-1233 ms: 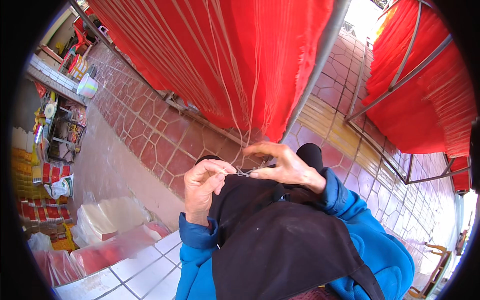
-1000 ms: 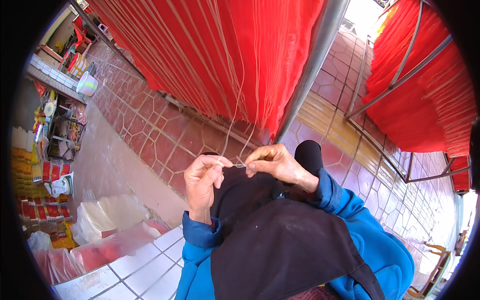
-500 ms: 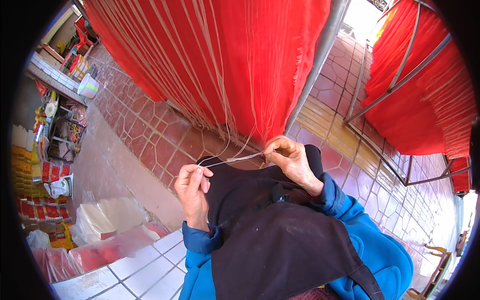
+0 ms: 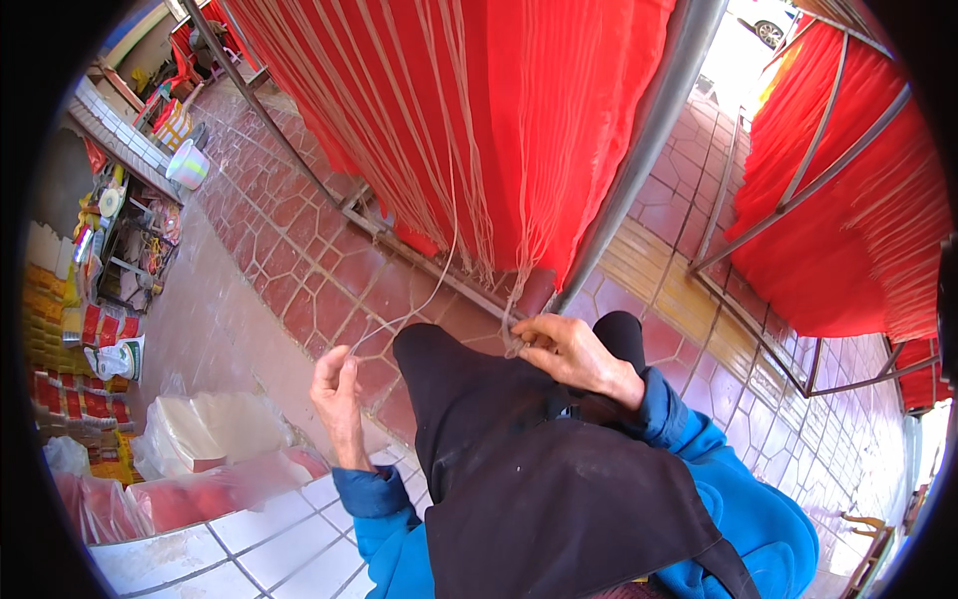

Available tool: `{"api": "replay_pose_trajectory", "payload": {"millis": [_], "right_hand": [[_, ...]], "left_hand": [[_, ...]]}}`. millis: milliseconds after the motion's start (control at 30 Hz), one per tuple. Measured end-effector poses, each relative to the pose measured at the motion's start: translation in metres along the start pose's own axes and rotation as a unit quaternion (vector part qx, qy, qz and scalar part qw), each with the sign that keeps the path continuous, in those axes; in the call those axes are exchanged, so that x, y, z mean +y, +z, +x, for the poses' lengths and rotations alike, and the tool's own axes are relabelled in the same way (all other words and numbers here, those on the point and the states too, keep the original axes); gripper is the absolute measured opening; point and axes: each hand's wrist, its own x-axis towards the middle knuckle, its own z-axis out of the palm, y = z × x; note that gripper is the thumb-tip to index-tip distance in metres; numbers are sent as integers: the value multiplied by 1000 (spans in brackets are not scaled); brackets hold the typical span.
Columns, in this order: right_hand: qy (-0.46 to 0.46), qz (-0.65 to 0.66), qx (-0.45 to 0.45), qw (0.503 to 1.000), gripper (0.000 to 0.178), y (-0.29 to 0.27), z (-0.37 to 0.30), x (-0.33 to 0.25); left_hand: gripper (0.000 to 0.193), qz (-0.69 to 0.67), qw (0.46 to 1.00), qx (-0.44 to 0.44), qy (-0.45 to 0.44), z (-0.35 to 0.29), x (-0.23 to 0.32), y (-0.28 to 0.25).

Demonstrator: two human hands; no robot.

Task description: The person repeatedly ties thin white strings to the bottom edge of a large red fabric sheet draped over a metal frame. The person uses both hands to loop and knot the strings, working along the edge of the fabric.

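Observation:
In front of me a red cloth (image 4: 599,110) hangs with long pale fringe threads (image 4: 359,100) down its face. Thumb and fingers pinched, my left hand (image 4: 339,399) grips the end of one pale strand (image 4: 441,280), which curves down from the fringe. A gathered thread bundle (image 4: 513,324) with a loop at its lower end is pinched by my right hand (image 4: 582,357), just below the cloth's lower edge. Some of the loop is hidden behind those fingertips.
A metal pole (image 4: 639,150) runs along the cloth's right side, and a low bar (image 4: 424,262) crosses beneath it. More red cloth (image 4: 828,220) hangs on a frame at right. Plastic-wrapped goods (image 4: 215,434) lie left, near a white bucket (image 4: 188,165). My dark apron (image 4: 569,499) covers my lap.
My left hand has moved left and down, drawing the strand away from the right hand. My right hand is slightly lower, now at a looped bundle. The view has shifted a little.

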Motion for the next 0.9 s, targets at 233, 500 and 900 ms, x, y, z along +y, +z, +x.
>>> {"api": "replay_pose_trajectory", "payload": {"millis": [233,500,900], "right_hand": [[-114,-72,327,935,16,-48,-6,-13],[-146,-51,392,907,74,-55,17,-18],[-106,-74,355,926,51,-55,10,-13]], "left_hand": [[38,217,959,109,145,-5,19,21],[29,-53,926,-105,359,1,91,143],[55,-119,970,199,75,56,54,96]]}}
